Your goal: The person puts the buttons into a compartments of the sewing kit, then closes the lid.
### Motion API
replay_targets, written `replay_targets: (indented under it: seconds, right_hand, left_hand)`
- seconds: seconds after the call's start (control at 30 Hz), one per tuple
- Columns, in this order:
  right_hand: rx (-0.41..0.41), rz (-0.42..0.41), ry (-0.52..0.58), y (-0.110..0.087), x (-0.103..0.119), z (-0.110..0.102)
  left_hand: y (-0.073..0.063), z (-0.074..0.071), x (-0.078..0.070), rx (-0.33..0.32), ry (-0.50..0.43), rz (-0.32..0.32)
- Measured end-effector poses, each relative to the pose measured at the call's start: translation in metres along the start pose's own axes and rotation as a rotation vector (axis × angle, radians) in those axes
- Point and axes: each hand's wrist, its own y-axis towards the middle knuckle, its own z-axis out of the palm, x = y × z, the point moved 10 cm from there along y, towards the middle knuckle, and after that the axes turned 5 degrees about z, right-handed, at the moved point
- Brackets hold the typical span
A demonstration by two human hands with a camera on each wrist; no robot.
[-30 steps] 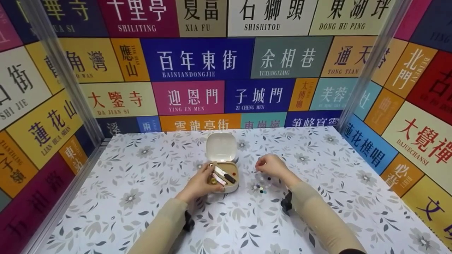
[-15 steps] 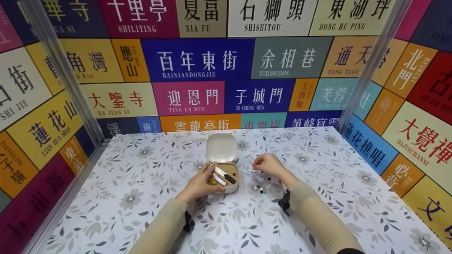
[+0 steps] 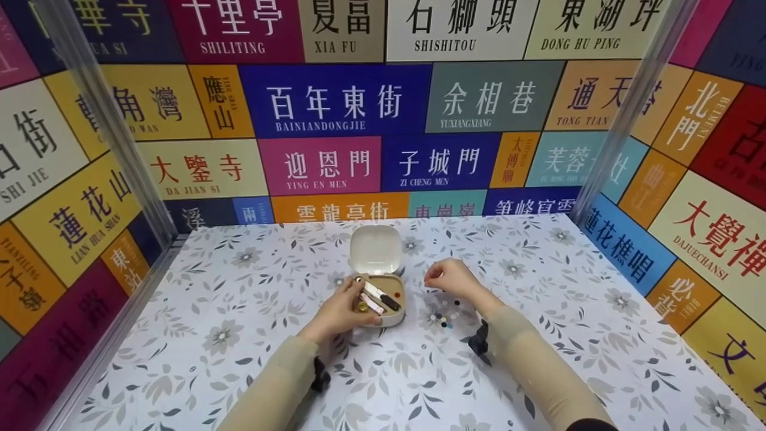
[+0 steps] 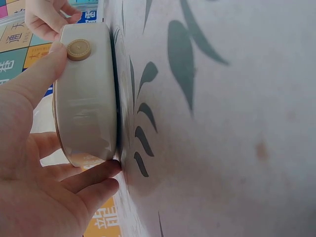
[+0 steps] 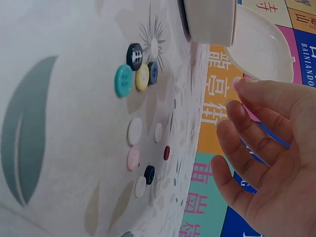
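Observation:
My left hand point(image 3: 338, 308) grips the left side of a white box point(image 3: 392, 318), thumb at the front and fingers round the side. The box's lid point(image 3: 375, 248) stands up at the back. Inside lie a white-and-black stick-like tool point(image 3: 381, 296), a thin pink-and-white piece and a small red piece point(image 3: 397, 294) on a tan tray. My right hand point(image 3: 458, 280) hovers right of the box; in the right wrist view, its thumb and index finger pinch a small pink button point(image 5: 237, 83). The box front has a tan knob point(image 4: 79, 49).
Several loose buttons lie on the table right of the box, among them a teal button point(image 5: 123, 80), a yellow button point(image 5: 142, 77) and a red button point(image 5: 167, 152). The floral tablecloth point(image 3: 227, 383) reaches to the sign-covered walls point(image 3: 335, 99) behind and at both sides.
My right hand has moved slightly left, toward the box. My left hand and the box have stayed in place.

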Motion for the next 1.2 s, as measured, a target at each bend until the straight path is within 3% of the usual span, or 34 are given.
replay_targets:
  seconds: [0.37, 0.6, 1.2]
  right_hand:
    - [0.014, 0.02, 0.026, 0.005, 0.012, 0.006]
    - [0.016, -0.047, -0.009, 0.007, 0.023, 0.012]
    - [0.04, -0.091, 0.053, 0.014, 0.042, 0.029]
  left_hand:
    - [0.001, -0.002, -0.002, -0.003, -0.004, 0.019]
    - [-0.001, -0.001, -0.005, 0.0, 0.031, 0.041]
    - [-0.001, -0.002, -0.005, -0.006, 0.012, 0.024]
